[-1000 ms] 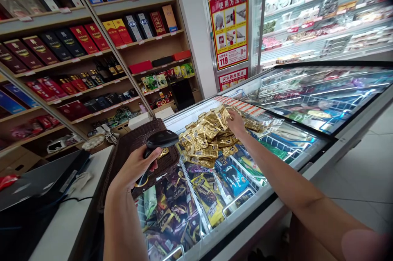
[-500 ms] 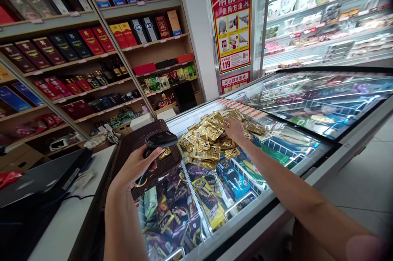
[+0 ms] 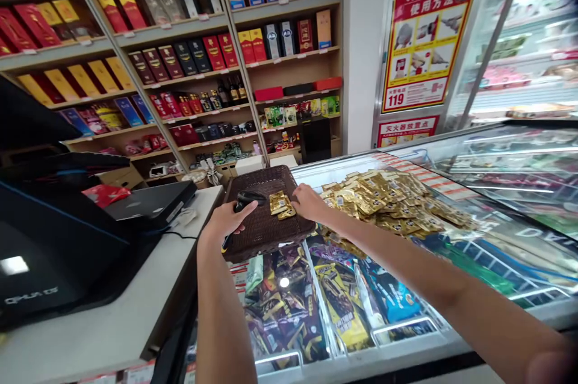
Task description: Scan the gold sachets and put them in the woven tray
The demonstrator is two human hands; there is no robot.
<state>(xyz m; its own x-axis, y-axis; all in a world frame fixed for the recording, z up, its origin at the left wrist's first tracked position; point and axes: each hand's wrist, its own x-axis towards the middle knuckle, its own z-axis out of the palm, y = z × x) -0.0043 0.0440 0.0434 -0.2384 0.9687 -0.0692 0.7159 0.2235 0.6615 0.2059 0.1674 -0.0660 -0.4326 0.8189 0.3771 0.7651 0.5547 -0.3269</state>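
My left hand [image 3: 226, 220] is wrapped round the handle of a black handheld barcode scanner [image 3: 250, 197], whose head points right over a dark brown woven basket [image 3: 253, 230]. My right hand [image 3: 309, 202] is at the basket's right side, fingers closed at the edge of a small gold foil packet [image 3: 286, 209]. Another gold packet [image 3: 277, 201] overlaps it, just right of the scanner head. A large heap of similar gold packets [image 3: 383, 194] is spread on the freezer's glass top, right of the basket and partly behind my right forearm.
Under the glass of the chest freezer [image 3: 356, 363], wrapped ice creams [image 3: 289, 300] sit in wire compartments. A white counter [image 3: 149, 288] on the left carries a black checkout machine [image 3: 54, 239] and a dark flat device [image 3: 153, 200]. Shelves [image 3: 194, 86] of boxed goods line the back wall.
My right hand has moved left from the heap to the basket, where more gold foil now shows. The scanner stays in my left hand. The view has swung left.
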